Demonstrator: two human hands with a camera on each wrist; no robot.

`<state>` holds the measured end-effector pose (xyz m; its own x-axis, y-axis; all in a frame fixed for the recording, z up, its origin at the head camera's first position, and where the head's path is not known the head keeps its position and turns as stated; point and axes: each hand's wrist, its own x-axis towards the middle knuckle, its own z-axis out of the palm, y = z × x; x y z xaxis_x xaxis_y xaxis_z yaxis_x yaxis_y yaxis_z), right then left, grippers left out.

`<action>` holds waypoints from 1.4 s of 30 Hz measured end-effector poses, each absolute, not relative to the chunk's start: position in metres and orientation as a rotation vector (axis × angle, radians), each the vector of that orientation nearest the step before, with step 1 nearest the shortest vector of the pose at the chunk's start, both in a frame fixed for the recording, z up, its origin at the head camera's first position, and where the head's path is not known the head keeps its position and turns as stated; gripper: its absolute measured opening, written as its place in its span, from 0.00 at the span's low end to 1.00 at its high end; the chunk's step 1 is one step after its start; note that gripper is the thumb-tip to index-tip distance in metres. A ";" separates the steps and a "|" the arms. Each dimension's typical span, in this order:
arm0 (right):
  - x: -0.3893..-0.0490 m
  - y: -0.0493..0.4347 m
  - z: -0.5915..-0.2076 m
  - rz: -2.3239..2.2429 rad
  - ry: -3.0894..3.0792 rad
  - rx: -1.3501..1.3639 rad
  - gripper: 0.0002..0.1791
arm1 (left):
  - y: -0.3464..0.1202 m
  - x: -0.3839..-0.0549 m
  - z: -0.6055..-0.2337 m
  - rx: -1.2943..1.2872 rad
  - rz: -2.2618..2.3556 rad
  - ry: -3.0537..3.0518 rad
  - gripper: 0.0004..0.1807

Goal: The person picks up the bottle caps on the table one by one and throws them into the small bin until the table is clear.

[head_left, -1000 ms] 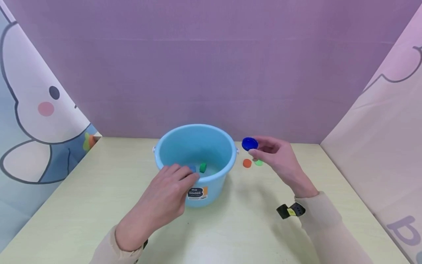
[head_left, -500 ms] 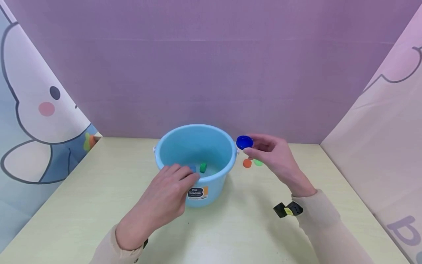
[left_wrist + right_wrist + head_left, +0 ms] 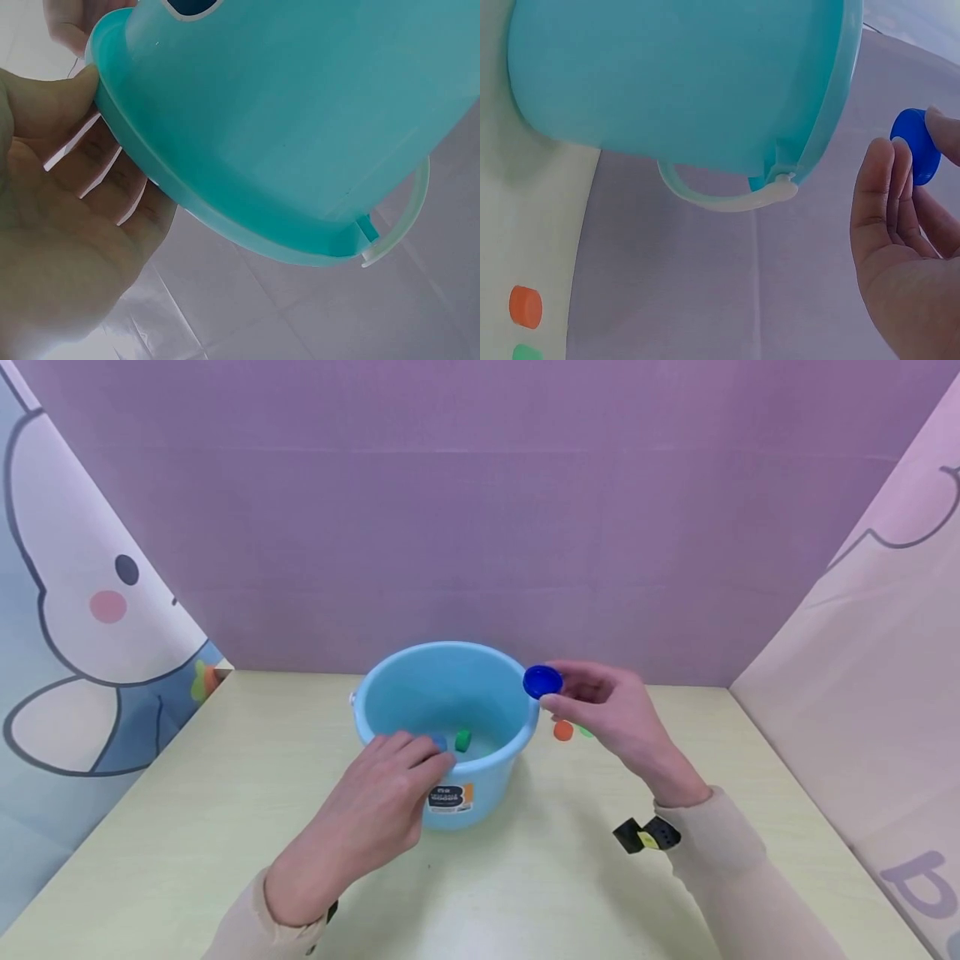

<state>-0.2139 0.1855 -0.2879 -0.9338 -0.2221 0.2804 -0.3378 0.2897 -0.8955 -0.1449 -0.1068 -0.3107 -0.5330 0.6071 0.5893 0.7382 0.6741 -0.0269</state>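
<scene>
A light blue bucket (image 3: pixel 491 789) stands upright on the table. My left hand (image 3: pixel 375 806) grips its near rim, with the fingers over the edge and the thumb (image 3: pixel 64 101) on the outer side. Inside the bucket lie a green cap (image 3: pixel 462 741) and a blue piece (image 3: pixel 439 742), partly hidden by the left fingers. Between thumb and fingertips, my right hand (image 3: pixel 611 706) pinches a dark blue bottle cap (image 3: pixel 916 146), its hollow side facing the head camera. In the head view that cap overlaps the bucket's right rim; in the right wrist view it is apart from the bucket.
An orange cap (image 3: pixel 563 731) and a light green cap (image 3: pixel 586 732) lie on the table right of the bucket, the green one partly behind the right hand. The bucket's white handle (image 3: pixel 727 201) hangs at its far side. A purple backdrop (image 3: pixel 480 518) rises behind the table.
My right hand has moved left with the dark blue cap, from beside the bucket to its right rim. The left hand and bucket stay in place.
</scene>
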 end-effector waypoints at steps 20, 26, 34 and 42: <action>-0.213 0.170 -0.276 1.696 -2.452 0.550 0.25 | -0.108 -0.144 -0.307 -1.020 -0.329 -2.376 0.18; -0.214 0.162 -0.273 1.673 -2.466 0.559 0.25 | -0.108 -0.143 -0.307 -1.018 -0.329 -2.391 0.19; -0.218 0.153 -0.271 1.628 -2.481 0.591 0.25 | -0.109 -0.143 -0.307 -1.020 -0.327 -2.382 0.18; -0.224 0.144 -0.270 1.623 -2.488 0.606 0.26 | -0.109 -0.142 -0.307 -1.017 -0.318 -2.379 0.18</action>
<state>-0.2236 0.1443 -0.2699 -0.9142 -0.2687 0.3034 -0.3859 0.3490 -0.8540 -0.1422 -0.1091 -0.3069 -0.5774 0.6003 0.5534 0.7245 0.6892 0.0083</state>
